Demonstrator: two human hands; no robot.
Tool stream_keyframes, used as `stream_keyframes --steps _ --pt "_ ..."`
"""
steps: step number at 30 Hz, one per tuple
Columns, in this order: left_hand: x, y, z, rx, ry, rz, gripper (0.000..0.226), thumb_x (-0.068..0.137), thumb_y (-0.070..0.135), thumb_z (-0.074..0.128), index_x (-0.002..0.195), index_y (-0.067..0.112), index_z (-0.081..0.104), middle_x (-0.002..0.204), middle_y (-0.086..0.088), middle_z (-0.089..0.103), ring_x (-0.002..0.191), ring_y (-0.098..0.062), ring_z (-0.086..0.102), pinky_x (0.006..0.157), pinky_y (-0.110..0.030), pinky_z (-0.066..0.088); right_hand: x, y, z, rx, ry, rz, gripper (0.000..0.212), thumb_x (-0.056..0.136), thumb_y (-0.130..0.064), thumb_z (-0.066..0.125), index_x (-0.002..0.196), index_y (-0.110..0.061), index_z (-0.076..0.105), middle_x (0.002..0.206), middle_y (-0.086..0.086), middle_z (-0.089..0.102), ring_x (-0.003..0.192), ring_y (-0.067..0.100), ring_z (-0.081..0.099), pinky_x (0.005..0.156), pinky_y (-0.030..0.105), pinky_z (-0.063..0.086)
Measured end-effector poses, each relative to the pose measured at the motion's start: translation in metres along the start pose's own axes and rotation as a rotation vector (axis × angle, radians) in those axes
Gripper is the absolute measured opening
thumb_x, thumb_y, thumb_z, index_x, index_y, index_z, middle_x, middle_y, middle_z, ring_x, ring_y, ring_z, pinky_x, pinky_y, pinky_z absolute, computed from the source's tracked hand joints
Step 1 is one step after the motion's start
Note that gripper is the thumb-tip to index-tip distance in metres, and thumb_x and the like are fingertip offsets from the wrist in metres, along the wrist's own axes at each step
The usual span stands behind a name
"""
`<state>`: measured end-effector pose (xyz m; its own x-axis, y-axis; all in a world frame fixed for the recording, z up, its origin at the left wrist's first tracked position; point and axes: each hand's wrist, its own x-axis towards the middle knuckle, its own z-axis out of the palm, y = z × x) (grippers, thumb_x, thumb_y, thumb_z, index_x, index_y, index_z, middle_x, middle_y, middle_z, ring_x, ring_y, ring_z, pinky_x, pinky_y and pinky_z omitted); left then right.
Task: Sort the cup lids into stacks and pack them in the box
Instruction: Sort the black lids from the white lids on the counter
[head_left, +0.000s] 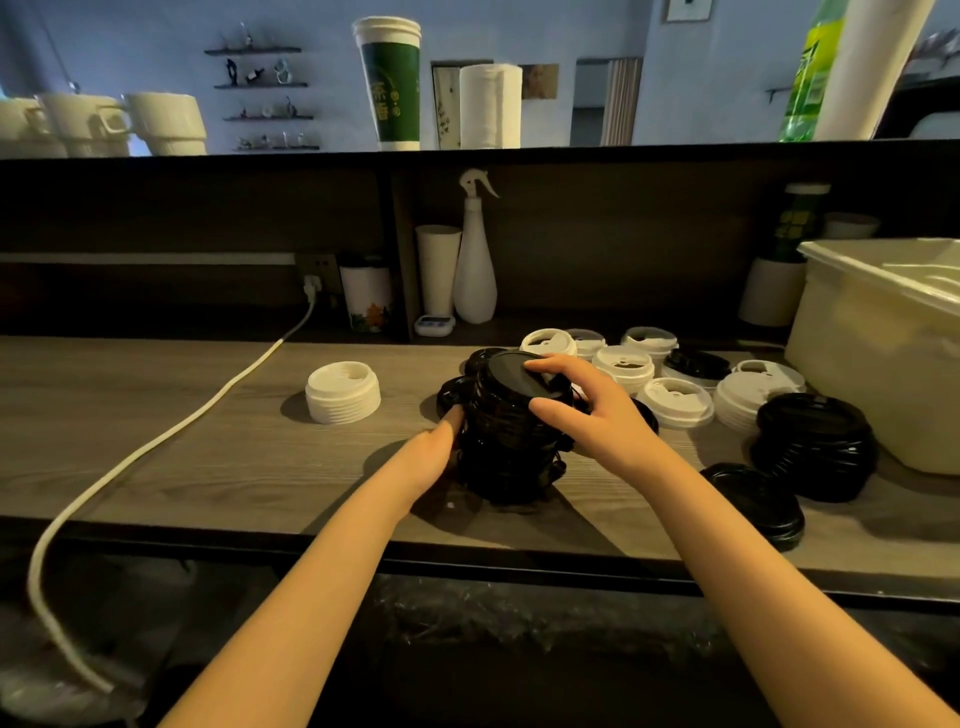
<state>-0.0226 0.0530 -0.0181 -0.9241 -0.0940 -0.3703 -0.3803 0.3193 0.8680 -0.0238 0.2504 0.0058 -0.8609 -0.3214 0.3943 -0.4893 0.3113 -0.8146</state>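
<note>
A tall stack of black lids (506, 441) stands mid-counter. My left hand (434, 452) presses against its left side. My right hand (587, 410) grips its upper right, fingers over the top lid. A neat stack of white lids (342, 393) stands to the left. Several loose white lids (623, 366) lie behind and to the right. Two more piles of black lids sit at the right: a tall black pile (813, 447) and a low black pile (756, 504). The cream plastic box (883, 358) stands at the far right.
A white power cable (156, 441) runs across the counter's left part and over its front edge. At the back stand a white spray bottle (475, 260), paper cups (438, 270) and a small timer (434, 325). An upper shelf holds mugs and a tall green cup.
</note>
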Motion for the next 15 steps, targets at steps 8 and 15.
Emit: stream_keyframes --steps 8,15 --pt "0.003 0.009 0.004 -0.288 -0.118 0.029 0.059 0.091 0.061 0.034 0.107 0.011 0.061 0.102 -0.006 0.064 0.1 -0.02 0.058 0.09 -0.034 0.046 -0.014 0.001 -0.002 0.062 0.057 -0.019 0.04 0.075 -0.027 0.053 0.115 -0.029 0.055 0.116 -0.027 0.049 0.102 -0.021 0.046 0.077 0.002 0.041" --pt "-0.006 0.02 0.01 -0.464 -0.234 -0.042 0.071 0.084 0.069 0.038 0.116 0.008 0.055 0.102 -0.013 0.061 0.093 -0.025 0.058 0.073 -0.037 0.05 -0.024 0.006 0.0 0.13 0.154 -0.008 0.038 0.073 -0.035 0.063 0.109 -0.035 0.053 0.116 -0.02 0.052 0.107 -0.006 0.051 0.083 0.011 0.046"
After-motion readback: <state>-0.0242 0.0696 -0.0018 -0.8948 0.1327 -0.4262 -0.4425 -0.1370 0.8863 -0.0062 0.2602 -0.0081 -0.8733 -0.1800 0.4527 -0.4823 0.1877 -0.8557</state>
